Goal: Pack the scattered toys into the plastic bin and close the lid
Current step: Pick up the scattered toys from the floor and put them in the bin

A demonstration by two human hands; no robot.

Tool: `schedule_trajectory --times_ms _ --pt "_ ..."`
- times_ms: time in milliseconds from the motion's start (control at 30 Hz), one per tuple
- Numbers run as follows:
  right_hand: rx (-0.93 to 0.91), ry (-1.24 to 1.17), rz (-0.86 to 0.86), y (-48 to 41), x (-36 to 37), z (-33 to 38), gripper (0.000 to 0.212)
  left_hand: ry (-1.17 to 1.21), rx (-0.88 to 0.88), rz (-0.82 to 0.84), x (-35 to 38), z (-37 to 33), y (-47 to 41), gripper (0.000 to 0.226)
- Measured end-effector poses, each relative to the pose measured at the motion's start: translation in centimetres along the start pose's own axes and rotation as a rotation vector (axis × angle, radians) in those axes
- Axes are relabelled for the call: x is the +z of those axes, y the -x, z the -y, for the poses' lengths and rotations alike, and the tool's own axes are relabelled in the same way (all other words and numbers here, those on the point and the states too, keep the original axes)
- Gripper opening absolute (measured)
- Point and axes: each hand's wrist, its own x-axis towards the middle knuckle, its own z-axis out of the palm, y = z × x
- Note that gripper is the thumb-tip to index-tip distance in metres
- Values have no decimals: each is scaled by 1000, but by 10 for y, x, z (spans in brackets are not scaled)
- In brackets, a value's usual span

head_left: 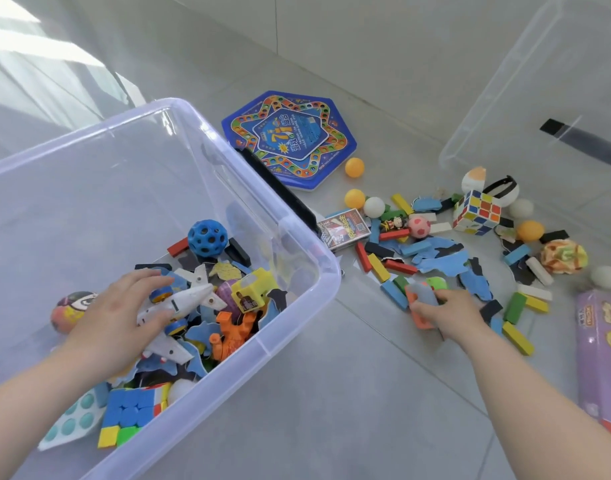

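Two hands, two jobs. My right hand is down on the floor among the scattered blocks, fingers closed round a small bunch of orange and grey-blue pieces. The plastic bin lies to that hand's left, its near corner close by, so I judge the carry to be a short lift leftward over the rim. My left hand is inside the bin, fingers and thumb wrapped loosely about the white toy plane. The clear lid sits well apart, up to the right.
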Motion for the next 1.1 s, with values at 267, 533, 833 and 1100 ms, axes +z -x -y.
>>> schedule_trajectory --times_ms 267,533,833,1100 --pt "-251 -332 -92 69 -22 59 14 43 -19 -28 -25 4 12 28" --pt "-961 -353 235 180 -18 206 11 9 28 -264 -93 22 41 33" --pt "-854 635 623 173 128 268 16 -413 -21 -580 -134 102 23 42" --pt "-558 779 698 127 168 264 95 -299 2 -620 -140 113 -13 36"
